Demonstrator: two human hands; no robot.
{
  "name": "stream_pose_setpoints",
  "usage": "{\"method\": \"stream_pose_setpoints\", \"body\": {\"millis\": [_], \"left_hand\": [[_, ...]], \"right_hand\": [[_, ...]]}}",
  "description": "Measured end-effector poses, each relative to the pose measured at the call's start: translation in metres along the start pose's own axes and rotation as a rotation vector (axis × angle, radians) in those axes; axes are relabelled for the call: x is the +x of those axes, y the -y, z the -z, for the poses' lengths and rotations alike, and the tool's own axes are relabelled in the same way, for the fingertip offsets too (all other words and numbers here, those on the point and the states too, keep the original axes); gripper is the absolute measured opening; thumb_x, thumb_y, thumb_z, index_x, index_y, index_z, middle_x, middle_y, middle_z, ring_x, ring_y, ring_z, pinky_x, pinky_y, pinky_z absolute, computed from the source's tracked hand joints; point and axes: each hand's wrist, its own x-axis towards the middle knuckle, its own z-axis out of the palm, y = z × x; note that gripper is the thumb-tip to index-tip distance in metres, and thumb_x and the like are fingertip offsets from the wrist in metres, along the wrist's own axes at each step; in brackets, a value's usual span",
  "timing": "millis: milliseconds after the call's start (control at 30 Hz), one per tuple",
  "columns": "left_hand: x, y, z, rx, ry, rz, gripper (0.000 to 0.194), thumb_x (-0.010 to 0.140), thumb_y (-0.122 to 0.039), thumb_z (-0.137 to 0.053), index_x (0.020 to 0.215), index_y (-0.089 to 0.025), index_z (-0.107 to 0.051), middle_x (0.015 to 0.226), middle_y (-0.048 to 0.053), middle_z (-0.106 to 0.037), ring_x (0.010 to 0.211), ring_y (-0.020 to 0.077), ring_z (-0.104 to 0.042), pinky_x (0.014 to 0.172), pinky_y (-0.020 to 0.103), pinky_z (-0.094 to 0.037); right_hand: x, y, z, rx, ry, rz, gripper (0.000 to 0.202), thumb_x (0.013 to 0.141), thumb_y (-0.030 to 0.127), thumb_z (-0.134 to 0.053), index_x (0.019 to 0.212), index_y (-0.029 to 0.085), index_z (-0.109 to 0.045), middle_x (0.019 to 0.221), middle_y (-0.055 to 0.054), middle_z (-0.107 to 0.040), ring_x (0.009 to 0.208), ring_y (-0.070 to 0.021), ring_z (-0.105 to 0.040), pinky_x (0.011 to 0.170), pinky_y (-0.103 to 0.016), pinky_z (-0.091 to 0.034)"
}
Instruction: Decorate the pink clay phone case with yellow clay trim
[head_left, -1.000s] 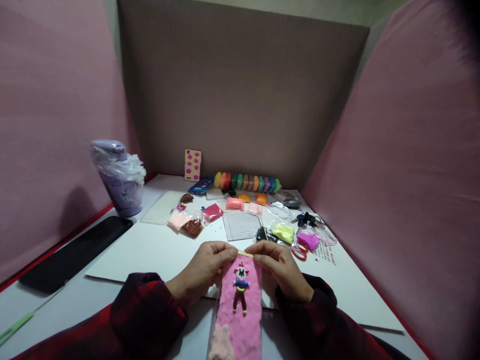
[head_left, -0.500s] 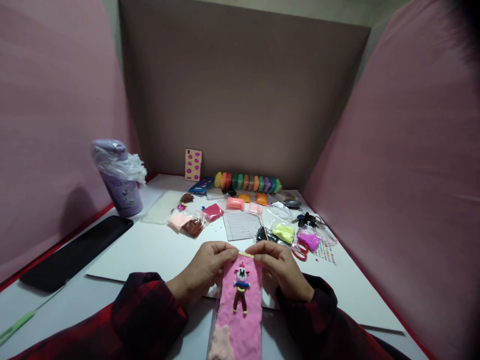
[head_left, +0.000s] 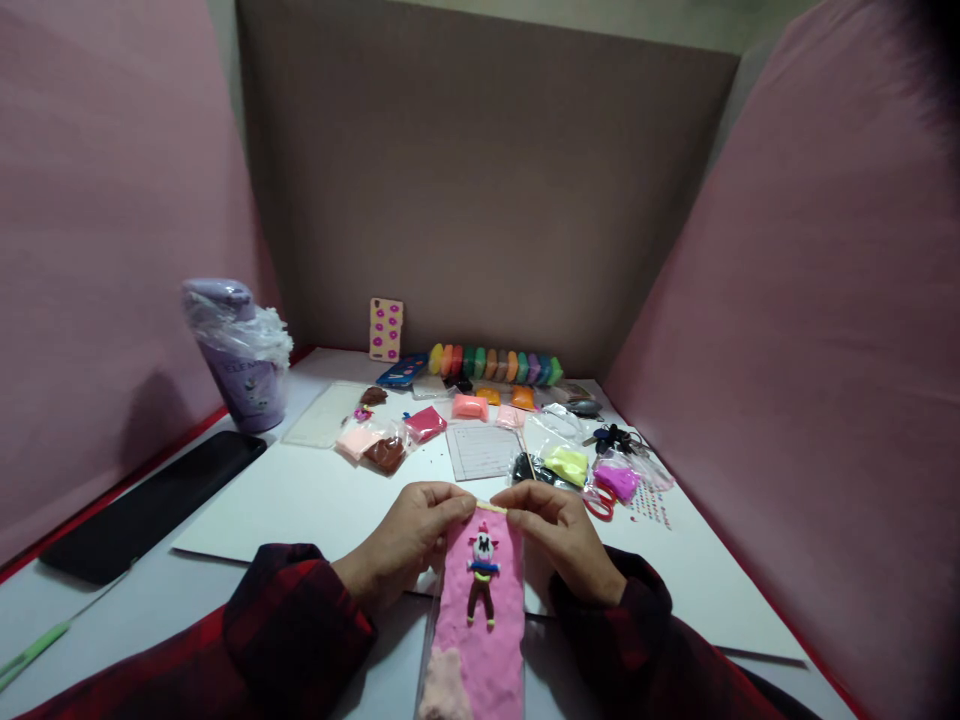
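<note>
A long panel covered in pink clay (head_left: 500, 640) with clear edges, like a phone case, extends toward me at the bottom centre. On it lies a small clay figure (head_left: 482, 585) with a white face, blue top and brown legs. A thin pale yellow clay strip (head_left: 492, 508) runs along its far edge. My left hand (head_left: 420, 530) pinches the strip's left end between thumb and forefinger. At the right end, my right hand (head_left: 559, 530) is closed in the same way. The fingers behind the panel are hidden. A peach clay patch (head_left: 444, 685) covers its near left corner.
A white board (head_left: 300, 520) lies under several clay packets (head_left: 470, 407). To the right are red scissors (head_left: 600, 503) and a sheet of tiny gems (head_left: 652, 505). A purple tumbler (head_left: 244, 370), a black phone-like slab (head_left: 154, 510) and a green-handled tool (head_left: 34, 655) stand or lie left.
Hardly anything differs. Both hands keep their pinch at the far edge of the pink panel, with only a very slight shift of the right hand.
</note>
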Motion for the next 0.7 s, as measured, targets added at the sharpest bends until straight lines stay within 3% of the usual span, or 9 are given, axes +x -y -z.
{"method": "stream_pose_setpoints", "body": {"millis": [267, 700], "left_hand": [[-0.0015, -0.0047, -0.0018, -0.010, -0.018, 0.010, 0.027, 0.071, -0.035, -0.068, 0.066, -0.012, -0.054, 0.054, -0.004, -0.044, 0.044, 0.0045, -0.035, 0.043, 0.018, -0.023], [0.0001, -0.0028, -0.0002, -0.026, -0.029, -0.005, 0.027, 0.070, -0.035, -0.069, 0.070, -0.011, -0.057, 0.054, -0.004, -0.046, 0.044, 0.0049, -0.038, 0.043, 0.018, -0.024]], "right_hand": [[0.0021, 0.0027, 0.0031, 0.031, -0.037, -0.012, 0.017, 0.073, 0.025, -0.059, 0.081, 0.015, -0.069, 0.059, 0.002, -0.057, 0.053, -0.0091, -0.045, 0.053, -0.022, -0.036], [0.0031, 0.0019, 0.0005, 0.138, -0.066, -0.096, 0.016, 0.070, 0.029, -0.066, 0.067, 0.014, -0.062, 0.052, 0.004, -0.049, 0.046, -0.0073, -0.039, 0.043, -0.020, -0.029]]}}
